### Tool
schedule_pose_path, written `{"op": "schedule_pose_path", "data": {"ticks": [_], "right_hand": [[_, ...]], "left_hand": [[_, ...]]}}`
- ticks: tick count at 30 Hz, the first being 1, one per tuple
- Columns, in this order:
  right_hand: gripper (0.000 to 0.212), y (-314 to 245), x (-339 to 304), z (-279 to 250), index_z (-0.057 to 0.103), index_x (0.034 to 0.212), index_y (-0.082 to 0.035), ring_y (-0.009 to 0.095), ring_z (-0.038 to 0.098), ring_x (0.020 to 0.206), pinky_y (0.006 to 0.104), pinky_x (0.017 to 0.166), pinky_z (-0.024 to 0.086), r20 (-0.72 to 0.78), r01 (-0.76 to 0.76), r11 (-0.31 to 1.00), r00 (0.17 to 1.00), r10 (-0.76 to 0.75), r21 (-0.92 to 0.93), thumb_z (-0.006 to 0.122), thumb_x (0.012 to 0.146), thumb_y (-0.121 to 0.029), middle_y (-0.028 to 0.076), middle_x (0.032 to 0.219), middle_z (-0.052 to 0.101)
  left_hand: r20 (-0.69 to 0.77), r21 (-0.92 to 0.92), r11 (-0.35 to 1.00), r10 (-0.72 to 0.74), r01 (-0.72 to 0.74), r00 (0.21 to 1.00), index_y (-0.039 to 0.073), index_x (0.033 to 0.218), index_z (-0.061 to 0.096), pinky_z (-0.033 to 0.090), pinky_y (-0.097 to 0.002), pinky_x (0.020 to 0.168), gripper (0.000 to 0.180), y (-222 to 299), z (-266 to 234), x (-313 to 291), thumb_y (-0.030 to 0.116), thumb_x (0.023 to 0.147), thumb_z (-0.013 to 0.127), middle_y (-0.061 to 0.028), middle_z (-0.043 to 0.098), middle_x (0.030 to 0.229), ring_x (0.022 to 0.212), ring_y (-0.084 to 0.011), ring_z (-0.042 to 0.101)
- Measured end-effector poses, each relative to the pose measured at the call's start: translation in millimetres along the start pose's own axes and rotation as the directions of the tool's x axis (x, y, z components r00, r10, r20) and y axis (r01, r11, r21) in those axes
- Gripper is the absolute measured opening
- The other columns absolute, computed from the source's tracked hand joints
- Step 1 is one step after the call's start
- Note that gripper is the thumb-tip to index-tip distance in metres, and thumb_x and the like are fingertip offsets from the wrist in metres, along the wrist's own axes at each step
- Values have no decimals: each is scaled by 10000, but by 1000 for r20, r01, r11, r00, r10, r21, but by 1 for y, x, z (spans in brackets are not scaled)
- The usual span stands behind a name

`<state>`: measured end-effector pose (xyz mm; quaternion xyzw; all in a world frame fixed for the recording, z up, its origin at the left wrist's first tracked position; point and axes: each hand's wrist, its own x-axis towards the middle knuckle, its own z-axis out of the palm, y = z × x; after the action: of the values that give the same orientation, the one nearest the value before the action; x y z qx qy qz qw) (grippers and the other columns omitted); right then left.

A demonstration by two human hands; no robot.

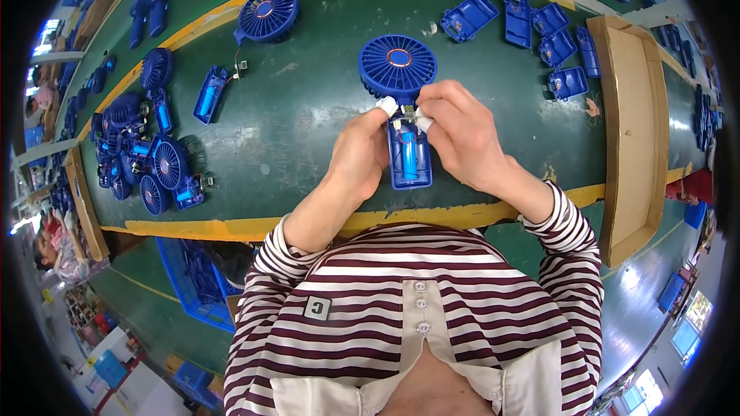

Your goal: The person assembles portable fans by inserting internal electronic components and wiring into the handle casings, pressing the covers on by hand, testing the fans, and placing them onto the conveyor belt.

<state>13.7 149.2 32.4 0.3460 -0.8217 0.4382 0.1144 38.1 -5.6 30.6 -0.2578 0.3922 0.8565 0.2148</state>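
Observation:
In front of me on the green bench lies a blue handheld fan (398, 69), its round grille pointing away from me. The opened handle (411, 182) shows a light blue cylindrical battery (408, 156). My left hand (356, 156) is closed on the handle's left side, with a white cover on its thumb tip. From the right, my right hand (469, 137) pinches a small circuit board (409, 113) at the neck, between grille and battery; its fingertips also wear white covers. The fingers partly hide the board and its wires.
A heap of blue fans (127, 146) lies at the left. Farther back are a loose fan head (267, 14) and an open handle with battery (210, 95), joined by a wire. Several blue handle covers (568, 83) lie at the right beside a long cardboard tray (636, 131).

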Motion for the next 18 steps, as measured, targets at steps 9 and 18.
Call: {"op": "schedule_pose_path", "data": {"ticks": [9,18], "right_hand": [[216,-4,7,-7,538,859,49,266,563,825,301,670,462,113,-101,995,989,98,23,491,670,145,154,1026,489],[177,-5,5,-3,526,844,66,255,545,831,296,685,459,116,-93,996,989,91,14,496,684,138,154,999,481]], "left_hand": [[10,-32,999,-18,19,1000,10,951,533,480,-294,598,190,3,-3,0,154,876,432,-55,570,851,730,-132,570],[-6,-47,998,-48,47,999,13,935,535,481,-299,573,180,5,-3,-2,156,864,452,-49,570,823,686,-124,557]]}}
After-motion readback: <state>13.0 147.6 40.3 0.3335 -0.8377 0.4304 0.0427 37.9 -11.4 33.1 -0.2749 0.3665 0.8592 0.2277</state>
